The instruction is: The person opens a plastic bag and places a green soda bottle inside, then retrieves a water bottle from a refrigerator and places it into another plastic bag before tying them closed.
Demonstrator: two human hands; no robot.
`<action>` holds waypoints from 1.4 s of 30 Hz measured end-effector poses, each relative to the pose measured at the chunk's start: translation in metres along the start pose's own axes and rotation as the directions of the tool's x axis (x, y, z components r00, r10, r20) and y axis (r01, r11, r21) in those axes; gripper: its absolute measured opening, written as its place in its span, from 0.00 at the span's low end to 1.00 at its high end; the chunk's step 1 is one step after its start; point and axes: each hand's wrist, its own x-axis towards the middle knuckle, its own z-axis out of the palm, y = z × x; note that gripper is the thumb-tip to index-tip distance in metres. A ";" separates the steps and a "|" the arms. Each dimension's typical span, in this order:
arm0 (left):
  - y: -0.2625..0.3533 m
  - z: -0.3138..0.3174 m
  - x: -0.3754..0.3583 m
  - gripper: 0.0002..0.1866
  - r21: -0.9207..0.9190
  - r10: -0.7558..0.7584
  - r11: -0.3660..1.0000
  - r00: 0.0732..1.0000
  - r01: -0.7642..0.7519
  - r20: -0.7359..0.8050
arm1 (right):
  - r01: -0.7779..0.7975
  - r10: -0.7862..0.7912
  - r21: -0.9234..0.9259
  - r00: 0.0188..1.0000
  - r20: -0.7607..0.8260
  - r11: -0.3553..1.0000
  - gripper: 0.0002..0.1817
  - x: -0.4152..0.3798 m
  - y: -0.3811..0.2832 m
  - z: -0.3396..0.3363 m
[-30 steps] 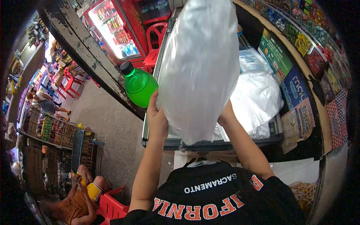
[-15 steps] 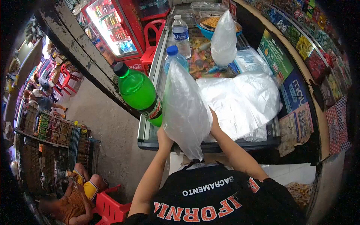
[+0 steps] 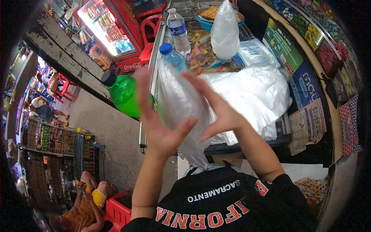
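A tall clear plastic bag (image 3: 181, 91), puffed into a cone with its gathered end pointing toward my chest, stands in front of me. My left hand (image 3: 160, 129) is open along its left side, fingers stretched up and blurred by motion. On the other side my right hand (image 3: 222, 114) is open too, thumb and fingers spread, overlapping the bag's edge in this view. A green soda bottle (image 3: 125, 96) with a black cap stands left of my left hand, partly hidden by it. Right of the bag, a pile of clear plastic bags (image 3: 251, 100) lies on the glass-topped freezer (image 3: 284, 133).
Behind the bag are a blue-capped bottle (image 3: 172, 56), a water bottle (image 3: 177, 29), a second cone-shaped bag (image 3: 225, 34) and a blue basin (image 3: 205, 25) of yellowish food. A red drinks fridge (image 3: 129, 34) stands at left. A person (image 3: 85, 205) sits at lower left.
Both hands have come up from the bag's lower sides and spread their fingers in front of it. The view has shifted slightly; the bag remains in front of me.
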 end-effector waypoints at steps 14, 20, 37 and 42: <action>-0.105 0.030 -0.148 0.51 0.266 -0.465 0.868 0.875 0.420 0.134 | -0.378 0.365 -0.081 0.921 -0.137 0.922 0.63 -0.090 0.113 0.037; -0.106 0.034 -0.159 0.32 0.012 -0.632 0.769 0.757 0.639 0.168 | -0.499 0.491 -0.189 0.866 -0.094 0.846 0.59 -0.093 0.116 0.035; -0.154 0.097 -0.108 0.55 -0.027 -0.435 0.894 0.879 0.448 0.199 | -0.604 0.568 -0.188 0.795 -0.211 0.775 0.33 -0.100 0.145 -0.020; -0.158 0.110 -0.099 0.54 0.018 -0.342 0.938 0.911 0.347 0.231 | -0.634 0.542 -0.282 0.768 -0.341 0.720 0.32 -0.102 0.146 -0.026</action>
